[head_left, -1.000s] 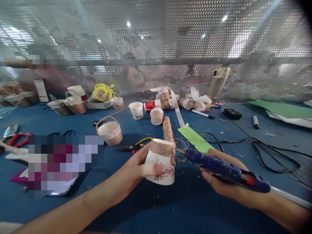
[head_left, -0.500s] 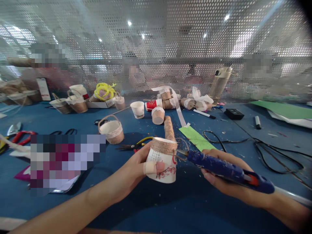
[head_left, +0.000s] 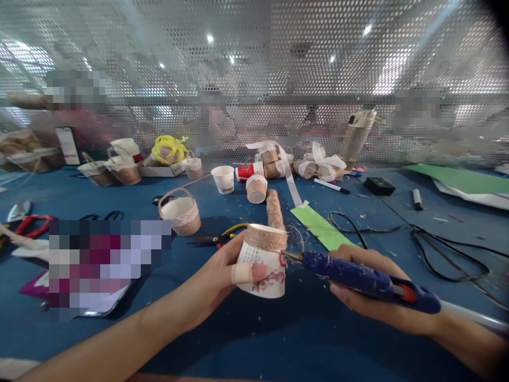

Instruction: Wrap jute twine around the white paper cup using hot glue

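Note:
A white paper cup (head_left: 267, 273) with a printed red blossom is gripped from its left side by my left hand (head_left: 228, 268), whose thumb wears a beige bandage. Jute twine (head_left: 265, 237) is wound around the upper part of the cup, and a loose end curls out on the right. My right hand (head_left: 369, 289) is wrapped round a blue hot glue gun (head_left: 358, 276) with a clear glue stick at its rear. The metal nozzle is at the cup's right side, just under the wound twine. A roll of twine (head_left: 274, 208) lies behind the cup.
Yellow-handled pliers (head_left: 217, 239) lie behind my left hand, beside a twine-wrapped basket (head_left: 182, 215). A green strip (head_left: 318, 225) and a black cable (head_left: 421, 233) lie to the right. Cups and small baskets stand along the perforated screen (head_left: 254, 69); a bottle (head_left: 356, 140) is at back right.
The glue gun's nozzle has moved slightly down and left, from beside the twine band to the cup's side just below it. My left hand keeps its hold on the cup.

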Action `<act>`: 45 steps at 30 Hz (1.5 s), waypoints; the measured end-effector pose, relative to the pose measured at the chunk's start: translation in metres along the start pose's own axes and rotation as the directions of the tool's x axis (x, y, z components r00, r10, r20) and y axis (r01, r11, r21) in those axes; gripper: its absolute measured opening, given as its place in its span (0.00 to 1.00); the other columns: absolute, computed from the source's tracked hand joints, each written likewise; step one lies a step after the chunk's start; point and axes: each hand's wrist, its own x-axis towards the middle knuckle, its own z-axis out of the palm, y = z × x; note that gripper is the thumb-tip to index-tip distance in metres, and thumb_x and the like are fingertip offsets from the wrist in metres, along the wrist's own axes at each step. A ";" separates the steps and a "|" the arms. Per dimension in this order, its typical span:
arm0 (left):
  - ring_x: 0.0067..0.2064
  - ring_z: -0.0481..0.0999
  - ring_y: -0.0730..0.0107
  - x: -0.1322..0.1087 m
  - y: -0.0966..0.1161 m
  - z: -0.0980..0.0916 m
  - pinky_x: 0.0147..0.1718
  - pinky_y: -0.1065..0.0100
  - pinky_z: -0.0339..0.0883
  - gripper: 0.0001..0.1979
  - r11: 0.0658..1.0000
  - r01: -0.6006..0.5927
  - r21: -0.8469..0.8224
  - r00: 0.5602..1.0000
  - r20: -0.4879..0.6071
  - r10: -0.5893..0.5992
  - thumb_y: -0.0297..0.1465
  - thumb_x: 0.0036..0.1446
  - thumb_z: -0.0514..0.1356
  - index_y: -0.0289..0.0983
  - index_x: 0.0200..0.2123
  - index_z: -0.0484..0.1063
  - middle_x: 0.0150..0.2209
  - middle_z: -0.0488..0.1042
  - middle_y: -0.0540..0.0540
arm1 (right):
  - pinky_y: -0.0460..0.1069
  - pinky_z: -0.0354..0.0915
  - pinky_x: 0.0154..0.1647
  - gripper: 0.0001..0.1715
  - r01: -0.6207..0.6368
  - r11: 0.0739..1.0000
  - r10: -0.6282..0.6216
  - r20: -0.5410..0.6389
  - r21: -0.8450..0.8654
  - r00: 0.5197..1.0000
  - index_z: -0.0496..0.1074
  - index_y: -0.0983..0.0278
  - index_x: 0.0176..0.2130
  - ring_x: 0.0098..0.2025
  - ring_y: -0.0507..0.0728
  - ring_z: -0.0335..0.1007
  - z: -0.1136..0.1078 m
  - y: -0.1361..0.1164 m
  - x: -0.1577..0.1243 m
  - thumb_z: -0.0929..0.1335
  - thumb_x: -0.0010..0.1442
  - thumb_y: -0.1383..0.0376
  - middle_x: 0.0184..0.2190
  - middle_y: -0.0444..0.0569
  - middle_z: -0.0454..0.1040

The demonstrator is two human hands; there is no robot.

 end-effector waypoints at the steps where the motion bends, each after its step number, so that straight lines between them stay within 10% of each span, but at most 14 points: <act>1: 0.47 0.84 0.56 0.000 0.000 0.000 0.47 0.61 0.72 0.23 1.000 0.000 0.001 1.000 -0.001 0.000 0.37 0.54 0.76 0.42 0.52 0.79 0.44 0.88 0.44 | 0.48 0.61 0.27 0.09 -0.015 1.000 0.015 0.000 -0.007 1.000 0.73 0.57 0.32 0.26 0.53 0.64 0.000 0.001 0.000 0.74 0.62 0.59 0.27 0.44 0.73; 15: 0.46 0.84 0.54 0.001 0.001 0.000 0.47 0.61 0.72 0.26 1.000 0.017 0.010 1.000 -0.021 -0.017 0.38 0.53 0.77 0.42 0.54 0.79 0.44 0.88 0.43 | 0.47 0.56 0.23 0.07 -0.033 0.989 0.035 -0.012 0.141 0.999 0.73 0.58 0.34 0.23 0.50 0.62 -0.002 -0.001 0.001 0.74 0.61 0.62 0.25 0.42 0.73; 22: 0.44 0.85 0.56 0.000 0.001 0.002 0.45 0.63 0.73 0.25 1.000 0.014 0.008 0.999 -0.050 -0.013 0.40 0.50 0.78 0.41 0.50 0.81 0.42 0.88 0.44 | 0.46 0.65 0.35 0.07 0.162 0.986 -0.165 0.062 0.044 0.984 0.71 0.57 0.36 0.32 0.51 0.68 -0.005 -0.001 0.008 0.72 0.67 0.67 0.32 0.41 0.74; 45: 0.42 0.86 0.57 -0.003 0.005 0.010 0.43 0.64 0.76 0.23 0.999 0.010 -0.043 0.994 -0.105 -0.014 0.37 0.49 0.78 0.40 0.48 0.82 0.40 0.89 0.44 | 0.49 0.63 0.34 0.07 0.062 0.994 -0.069 0.077 0.089 0.995 0.69 0.56 0.37 0.31 0.53 0.64 0.001 0.003 0.004 0.70 0.68 0.66 0.33 0.41 0.72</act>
